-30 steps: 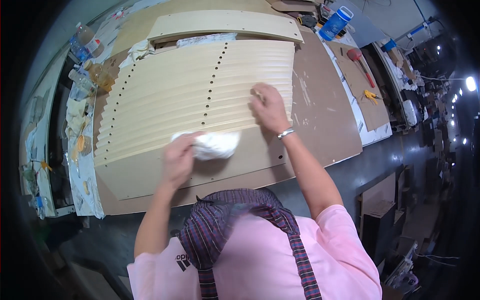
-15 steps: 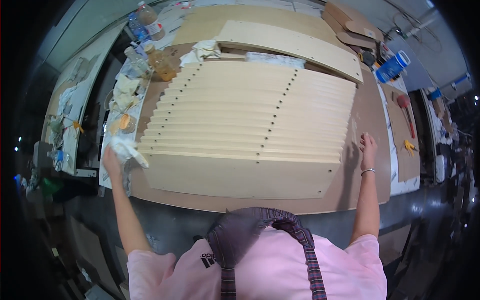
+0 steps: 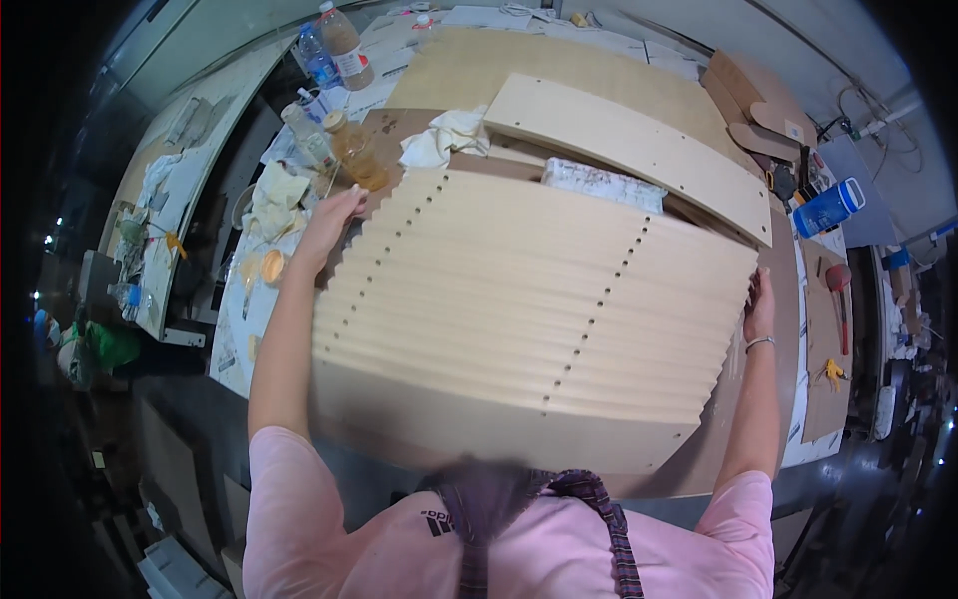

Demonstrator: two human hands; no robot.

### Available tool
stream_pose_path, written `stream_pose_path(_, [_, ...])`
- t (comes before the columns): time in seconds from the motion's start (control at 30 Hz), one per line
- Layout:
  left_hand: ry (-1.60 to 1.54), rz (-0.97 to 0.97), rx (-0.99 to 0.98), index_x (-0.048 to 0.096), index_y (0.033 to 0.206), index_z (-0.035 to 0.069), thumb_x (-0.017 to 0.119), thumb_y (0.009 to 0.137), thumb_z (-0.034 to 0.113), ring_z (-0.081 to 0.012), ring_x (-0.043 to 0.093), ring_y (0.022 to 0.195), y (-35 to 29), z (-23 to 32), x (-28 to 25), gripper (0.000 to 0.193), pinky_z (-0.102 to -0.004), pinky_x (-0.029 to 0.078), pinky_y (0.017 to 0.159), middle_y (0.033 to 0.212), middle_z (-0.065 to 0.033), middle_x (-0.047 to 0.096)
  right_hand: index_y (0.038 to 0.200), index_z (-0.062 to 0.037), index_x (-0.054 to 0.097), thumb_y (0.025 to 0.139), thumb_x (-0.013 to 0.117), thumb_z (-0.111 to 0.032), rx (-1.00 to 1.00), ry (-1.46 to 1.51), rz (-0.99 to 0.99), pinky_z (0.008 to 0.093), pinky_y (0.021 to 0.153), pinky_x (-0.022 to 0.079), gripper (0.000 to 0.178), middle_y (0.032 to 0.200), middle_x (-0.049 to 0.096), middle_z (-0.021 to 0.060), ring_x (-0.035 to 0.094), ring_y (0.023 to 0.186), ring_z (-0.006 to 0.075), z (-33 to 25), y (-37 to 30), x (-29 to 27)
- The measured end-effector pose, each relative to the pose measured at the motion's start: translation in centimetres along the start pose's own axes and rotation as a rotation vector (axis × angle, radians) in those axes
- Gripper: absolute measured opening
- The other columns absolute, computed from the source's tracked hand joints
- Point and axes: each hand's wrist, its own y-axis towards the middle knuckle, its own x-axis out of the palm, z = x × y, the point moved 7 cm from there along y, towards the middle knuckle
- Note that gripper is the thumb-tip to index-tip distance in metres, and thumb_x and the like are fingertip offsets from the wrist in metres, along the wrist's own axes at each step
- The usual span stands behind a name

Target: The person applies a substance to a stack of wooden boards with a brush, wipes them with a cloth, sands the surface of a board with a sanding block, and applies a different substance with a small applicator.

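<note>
A fanned stack of pale wooden boards (image 3: 499,290) lies before me, the boards overlapping like steps, with dark holes in two slanting rows. My left hand (image 3: 341,212) is beside the stack's far left corner, close to an amber plastic bottle (image 3: 357,155). Its fingers reach forward, holding nothing that I can see. At the far right corner, my right hand (image 3: 760,301) rests its fingers along the board edges. They are partly in shadow and look loosely bent, not wrapped round a board.
Behind the stack are a long drilled board (image 3: 639,155), a white-wrapped block (image 3: 604,185) and a crumpled cloth (image 3: 444,138). Left stand clear bottles (image 3: 344,50) and an orange-rimmed cup (image 3: 272,268). Right are a blue bottle (image 3: 830,208), a red-handled mallet (image 3: 840,299) and a cardboard box (image 3: 758,100).
My left hand has let go of the white cloth and moved forward to the stack's far left. My right hand has come to the boards' right edge. The view has shifted.
</note>
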Motion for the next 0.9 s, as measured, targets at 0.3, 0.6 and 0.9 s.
stream_pose_path(0.3, [0.158,-0.348,-0.137,0.06,0.121,0.003,0.061,0.097,0.028,-0.004,0.051,0.075,6.5,0.2,8.2,0.035,-0.0207,0.042,0.066,0.087,0.0029,0.06,0.082,-0.0249,0.061,0.084,0.065,-0.064,0.095,-0.083,0.1,0.0233,0.047,0.021,0.04,0.063,0.037,-0.0116,0.028,0.05,0.0043,-1.7,0.3,3.1])
stream_pose_path(0.6, [0.282,-0.278,-0.118,0.059,0.104,0.004,0.065,0.095,0.025,-0.0076,0.049,0.079,2.9,2.4,6.9,0.024,-0.0242,0.042,0.071,0.088,0.001,0.058,0.127,-0.0053,0.058,0.086,0.064,-0.062,0.124,-0.1,-0.003,0.0341,0.089,0.049,0.07,0.115,0.061,0.0108,0.059,0.102,0.0208,-1.4,-2.3,1.9])
stream_pose_path(0.9, [0.322,-0.287,0.003,0.052,0.081,0.007,0.067,0.093,0.022,-0.0061,0.042,0.073,-1.9,1.2,1.6,0.024,-0.024,0.037,0.066,0.076,0.0038,0.049,0.128,-0.0056,0.057,0.102,0.05,-0.043,0.014,0.091,-0.196,0.0295,0.097,0.044,0.046,0.118,0.061,0.0043,0.056,0.109,0.0147,-1.2,-10.1,1.1])
